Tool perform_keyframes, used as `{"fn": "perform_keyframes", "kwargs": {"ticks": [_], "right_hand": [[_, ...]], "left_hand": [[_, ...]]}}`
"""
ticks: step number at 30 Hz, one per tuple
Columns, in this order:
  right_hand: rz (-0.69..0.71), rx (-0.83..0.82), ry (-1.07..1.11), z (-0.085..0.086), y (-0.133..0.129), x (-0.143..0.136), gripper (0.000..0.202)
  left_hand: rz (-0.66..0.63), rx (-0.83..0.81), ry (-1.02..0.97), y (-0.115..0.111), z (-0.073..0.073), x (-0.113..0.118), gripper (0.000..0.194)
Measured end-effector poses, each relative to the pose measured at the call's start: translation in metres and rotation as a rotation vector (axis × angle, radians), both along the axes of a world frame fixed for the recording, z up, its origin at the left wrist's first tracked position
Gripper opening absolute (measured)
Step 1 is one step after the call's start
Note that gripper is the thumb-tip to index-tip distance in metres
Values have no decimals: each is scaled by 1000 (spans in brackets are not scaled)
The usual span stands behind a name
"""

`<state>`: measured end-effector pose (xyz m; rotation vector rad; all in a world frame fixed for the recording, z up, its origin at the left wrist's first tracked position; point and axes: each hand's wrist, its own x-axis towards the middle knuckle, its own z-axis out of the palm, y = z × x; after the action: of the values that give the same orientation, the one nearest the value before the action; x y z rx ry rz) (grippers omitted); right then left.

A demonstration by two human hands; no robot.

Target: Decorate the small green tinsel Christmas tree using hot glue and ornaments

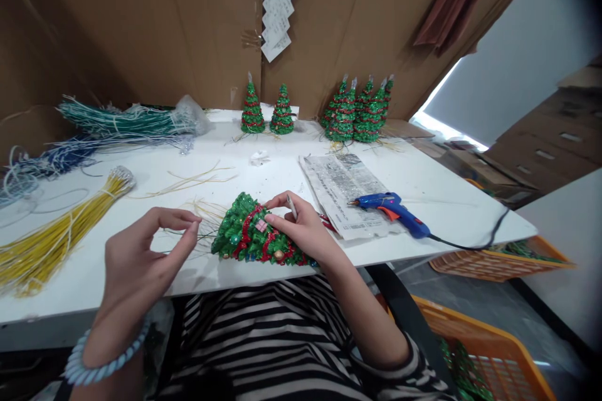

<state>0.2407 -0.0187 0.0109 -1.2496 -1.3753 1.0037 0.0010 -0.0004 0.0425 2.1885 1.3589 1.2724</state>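
Note:
A green Christmas tree figurine (244, 225) with red garland and small ornaments lies on its side at the table's near edge. My right hand (305, 225) grips it from the right, and a slim silver pen-like tool (292, 207) is tucked between its fingers. Thin wires (207, 232) run out from the tree's wide left end. Left of those wires is my left hand (145, 257), thumb and forefinger pinched together. Whatever is between its fingertips is too fine to make out.
Yellow (70, 225) and green wire bundles (126, 122) lie at left. Two upright trees (253, 109) stand at the back, several more (357, 113) to their right. A blue glue gun (395, 210) rests on a newspaper (348, 194), its cord trailing right. Orange crates (498, 338) sit below.

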Motion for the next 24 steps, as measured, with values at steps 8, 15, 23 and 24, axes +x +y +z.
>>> {"fn": "perform_keyframes", "kwargs": {"ticks": [8, 15, 23, 24], "right_hand": [[1, 2, -10, -2, 0, 1, 26], [3, 16, -18, -4, 1, 2, 26], [1, 15, -23, -1, 0, 1, 25], [0, 12, -25, -1, -1, 1, 25]], "left_hand": [[243, -125, 60, 14, 6, -17, 23], [470, -149, -29, 27, -3, -27, 31], [439, -239, -226, 24, -4, -24, 24], [432, -226, -219, 25, -6, -25, 23]]}}
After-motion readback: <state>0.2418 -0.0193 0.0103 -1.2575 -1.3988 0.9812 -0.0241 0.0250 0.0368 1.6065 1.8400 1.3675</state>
